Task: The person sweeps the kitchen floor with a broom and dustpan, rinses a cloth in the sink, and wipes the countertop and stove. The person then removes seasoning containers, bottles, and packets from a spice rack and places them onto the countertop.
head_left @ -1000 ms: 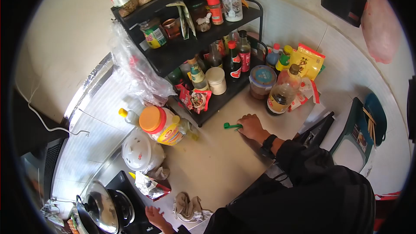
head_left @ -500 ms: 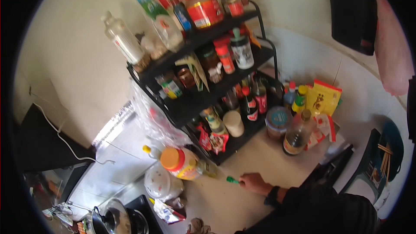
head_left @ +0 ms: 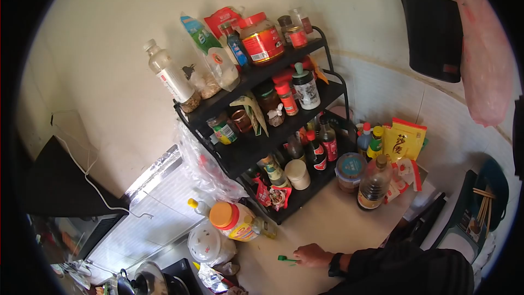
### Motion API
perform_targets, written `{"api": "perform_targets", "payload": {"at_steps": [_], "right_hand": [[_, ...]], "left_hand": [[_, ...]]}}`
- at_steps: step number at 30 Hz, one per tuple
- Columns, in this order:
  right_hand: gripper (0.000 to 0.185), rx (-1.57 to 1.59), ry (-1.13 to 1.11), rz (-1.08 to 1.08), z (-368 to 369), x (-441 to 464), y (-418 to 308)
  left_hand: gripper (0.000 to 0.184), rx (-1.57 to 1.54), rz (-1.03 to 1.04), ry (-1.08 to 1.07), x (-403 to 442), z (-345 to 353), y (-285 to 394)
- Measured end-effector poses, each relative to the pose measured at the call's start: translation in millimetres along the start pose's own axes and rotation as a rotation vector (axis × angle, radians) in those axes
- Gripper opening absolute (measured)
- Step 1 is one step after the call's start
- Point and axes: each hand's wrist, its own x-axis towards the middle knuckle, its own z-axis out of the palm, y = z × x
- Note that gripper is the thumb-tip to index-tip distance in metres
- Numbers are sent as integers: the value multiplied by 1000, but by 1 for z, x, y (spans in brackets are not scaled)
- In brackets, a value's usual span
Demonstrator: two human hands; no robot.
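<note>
A small green implement [head_left: 283,258] is held by one end in the grip of the right hand [head_left: 312,255], over a pale bench [head_left: 325,218]. The fingers are closed on it, and its broader head is left exposed just beyond the fingertips, toward the left of the view; the part within the grip is concealed. Whether the bench is touched by the implement cannot be told. A dark wristband [head_left: 334,265] is worn between the hand and a black sleeve [head_left: 404,269]. The left hand lies outside the view, and the state of its grip cannot be told.

Beyond the right hand, a black three-tiered rack [head_left: 243,155], loaded with jars and bottles, is stood on the bench. At its right, a blue-lidded tub [head_left: 350,173] and a bottle of dark liquid [head_left: 373,188] are placed side by side, near a yellow packet [head_left: 405,141]. At its left, an orange-capped jar [head_left: 239,229] is set beside a white lidded pot [head_left: 208,245].
</note>
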Motion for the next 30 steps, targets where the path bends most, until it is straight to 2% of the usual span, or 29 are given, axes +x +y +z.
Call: {"api": "perform_targets", "payload": {"at_steps": [1,3,4,5,6,7,8,9,10,11,12,13,14,15,16,18,19,20,22,24,27,29,30], "right_hand": [[30,-4,12,-16,-2,-1,2],[36,-31,24,-37,-15,0,1],[39,-43,29,-49,-25,2,-1],[41,13,6,-36,-37,1,-6],[43,68,-20,-21,-52,-3,-13],[45,123,-45,-7,-63,-6,-18],[46,106,-133,-3,-70,-8,-19],[47,134,-170,6,-76,-13,-21],[47,164,-208,17,-83,-21,-25],[48,199,-248,29,-86,-30,-27],[48,224,-266,23,-85,-38,-24],[49,252,-287,17,-83,-47,-20],[49,283,-304,10,-78,-55,-18],[50,310,-330,25,-76,-63,-17],[50,332,-352,40,-76,-69,-15],[52,369,-356,59,-74,-75,-13],[54,380,-346,59,-75,-78,-10],[55,394,-340,59,-75,-80,-8],[53,478,-309,78,-77,-85,-14],[51,532,-316,70,-88,-85,-16],[50,619,-439,9,-98,-80,-40],[49,692,-504,-58,-111,-66,-55],[50,685,-535,-77,-118,-61,-62]], "left_hand": [[36,-148,-65,68,4,-11,16],[32,-230,122,65,34,-28,2],[26,-275,250,170,46,-73,47],[24,-262,247,211,60,-102,67],[22,-394,182,182,71,-133,86],[21,-309,260,201,84,-163,90],[21,-312,238,137,95,-192,91],[22,-189,540,237,103,-222,100],[21,-241,378,163,108,-247,104],[32,-217,392,107,124,-266,90],[18,-196,411,170,128,-285,102],[20,-220,353,205,123,-305,133],[20,-132,467,253,136,-320,134],[34,-4,537,109,144,-347,147],[26,-18,488,231,149,-350,178],[26,111,737,267,176,-371,203],[26,121,738,315,189,-374,222],[26,26,611,260,187,-375,257],[27,63,754,194,206,-373,278],[27,80,765,160,232,-366,289],[25,-302,724,102,257,-326,291],[24,-351,539,70,253,-289,284],[23,-141,623,117,257,-269,266]]}}
